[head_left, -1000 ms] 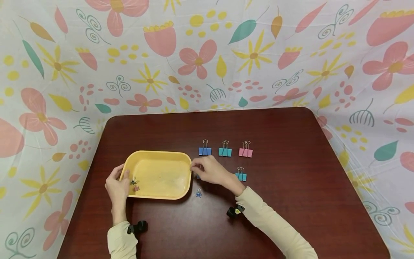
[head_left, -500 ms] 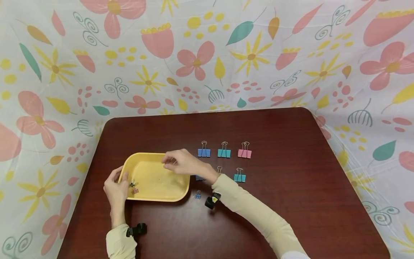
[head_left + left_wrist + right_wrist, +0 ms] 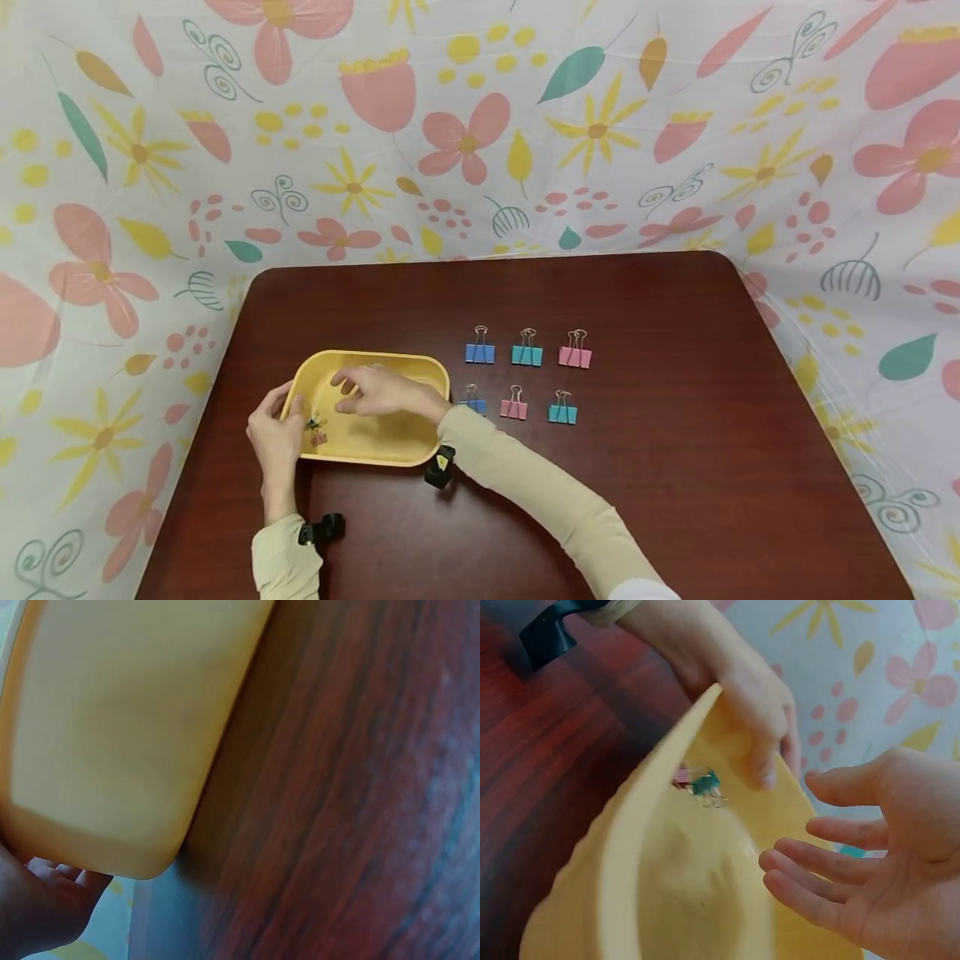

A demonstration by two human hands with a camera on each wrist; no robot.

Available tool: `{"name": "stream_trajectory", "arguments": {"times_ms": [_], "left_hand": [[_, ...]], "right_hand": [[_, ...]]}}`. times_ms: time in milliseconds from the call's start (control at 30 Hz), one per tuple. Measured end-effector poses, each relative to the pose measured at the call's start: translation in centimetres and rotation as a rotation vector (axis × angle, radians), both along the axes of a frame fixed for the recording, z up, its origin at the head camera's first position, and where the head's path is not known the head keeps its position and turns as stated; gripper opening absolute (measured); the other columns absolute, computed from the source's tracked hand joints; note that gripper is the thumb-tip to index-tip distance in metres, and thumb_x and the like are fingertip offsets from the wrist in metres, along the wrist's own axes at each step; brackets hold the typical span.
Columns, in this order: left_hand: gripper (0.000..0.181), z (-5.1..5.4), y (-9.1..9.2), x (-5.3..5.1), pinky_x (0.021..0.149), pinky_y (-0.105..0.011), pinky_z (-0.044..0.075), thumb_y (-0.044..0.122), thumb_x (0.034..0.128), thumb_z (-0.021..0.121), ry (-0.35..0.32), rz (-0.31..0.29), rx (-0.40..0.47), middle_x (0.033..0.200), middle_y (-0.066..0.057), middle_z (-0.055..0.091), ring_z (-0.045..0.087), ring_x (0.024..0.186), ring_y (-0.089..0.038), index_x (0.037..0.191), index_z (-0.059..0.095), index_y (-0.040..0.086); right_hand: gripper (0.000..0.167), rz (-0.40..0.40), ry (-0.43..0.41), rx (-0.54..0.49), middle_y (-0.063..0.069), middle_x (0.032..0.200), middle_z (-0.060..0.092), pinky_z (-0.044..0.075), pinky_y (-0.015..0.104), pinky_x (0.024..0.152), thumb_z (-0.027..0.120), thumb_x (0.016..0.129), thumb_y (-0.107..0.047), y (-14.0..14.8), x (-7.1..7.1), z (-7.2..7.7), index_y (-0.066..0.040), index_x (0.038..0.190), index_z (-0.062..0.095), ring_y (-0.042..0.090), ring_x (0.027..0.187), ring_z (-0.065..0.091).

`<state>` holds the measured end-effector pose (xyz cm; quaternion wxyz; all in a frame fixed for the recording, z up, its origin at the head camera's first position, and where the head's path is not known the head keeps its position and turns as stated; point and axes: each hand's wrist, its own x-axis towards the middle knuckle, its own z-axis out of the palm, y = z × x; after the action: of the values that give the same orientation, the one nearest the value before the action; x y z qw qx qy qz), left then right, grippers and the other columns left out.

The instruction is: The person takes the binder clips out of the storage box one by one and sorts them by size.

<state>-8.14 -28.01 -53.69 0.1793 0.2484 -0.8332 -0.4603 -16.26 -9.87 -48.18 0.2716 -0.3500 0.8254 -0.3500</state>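
Note:
My left hand point(image 3: 273, 429) grips the left end of a yellow plastic tray point(image 3: 382, 454), thumb over the rim and fingers outside. In the left wrist view that tray point(image 3: 135, 735) is tipped up from the table. Inside, near the left thumb, lie a small green binder clip point(image 3: 704, 782) and a small pink binder clip point(image 3: 681, 775). My right hand point(image 3: 375, 392) is over the inside of the tray. The right wrist view shows that hand point(image 3: 855, 862) with its fingers spread apart, and nothing is seen between them.
Right of the tray, larger binder clips lie in two rows: blue point(image 3: 480, 353), teal point(image 3: 527, 356) and pink point(image 3: 575, 357) behind; blue point(image 3: 474, 406), pink point(image 3: 513, 409) and teal point(image 3: 562, 413) in front. A floral cloth point(image 3: 465, 192) hangs behind the dark wooden table point(image 3: 675, 467).
My right hand has moved left from beside the tray's right rim to over its inside, its fingers loosening. The forearm now covers the small blue clip's place. My left hand keeps its hold.

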Motion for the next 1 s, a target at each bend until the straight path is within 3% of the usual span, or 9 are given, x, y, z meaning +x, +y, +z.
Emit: {"name": "stream_trajectory", "arguments": {"times_ms": [200, 433, 733, 1000], "left_hand": [[0.027, 0.1, 0.2, 0.1, 0.066, -0.003, 0.039, 0.010, 0.0963, 0.066, -0.023, 0.024, -0.011, 0.116, -0.017, 0.075, 0.068, 0.104, -0.030, 0.122, 0.074, 0.009], [0.027, 0.0, 0.0, -0.2, 0.066, -0.001, 0.038, 0.008, 0.0962, 0.066, 0.000, 0.003, -0.015, 0.115, -0.018, 0.075, 0.068, 0.106, -0.031, 0.122, 0.074, 0.007], [0.027, -0.2, 0.2, -0.4, 0.071, -0.004, 0.039, 0.010, 0.0959, 0.066, -0.012, 0.022, -0.015, 0.114, -0.015, 0.076, 0.068, 0.108, -0.027, 0.121, 0.075, 0.010], [0.025, -0.1, 0.1, -0.2, 0.065, -0.002, 0.039, 0.009, 0.0958, 0.067, 0.009, 0.022, -0.004, 0.116, -0.018, 0.075, 0.068, 0.106, -0.032, 0.120, 0.075, 0.008]], "right_hand": [[0.043, 0.023, 0.023, 0.053, 0.009, 0.127, 0.070, 0.048, 0.015, 0.086, 0.067, 0.098, -0.025, -1.9, 0.6, -1.3, -0.008, 0.136, 0.058, 0.011, 0.104, 0.070], [0.042, 0.088, 0.072, 0.102, 0.005, 0.121, 0.071, 0.047, 0.016, 0.089, 0.070, 0.096, -0.029, -3.6, 1.9, -2.9, -0.010, 0.132, 0.059, 0.011, 0.108, 0.066], [0.018, 0.188, 0.155, 0.119, -0.005, 0.099, 0.072, 0.041, 0.010, 0.074, 0.071, 0.092, -0.014, -4.6, 2.7, -3.3, -0.012, 0.110, 0.070, 0.001, 0.085, 0.060], [0.007, 0.109, 0.202, 0.136, -0.012, 0.080, 0.072, 0.041, 0.009, 0.066, 0.074, 0.090, -0.012, -4.4, 3.2, -3.4, -0.017, 0.095, 0.074, -0.003, 0.071, 0.060]]}}
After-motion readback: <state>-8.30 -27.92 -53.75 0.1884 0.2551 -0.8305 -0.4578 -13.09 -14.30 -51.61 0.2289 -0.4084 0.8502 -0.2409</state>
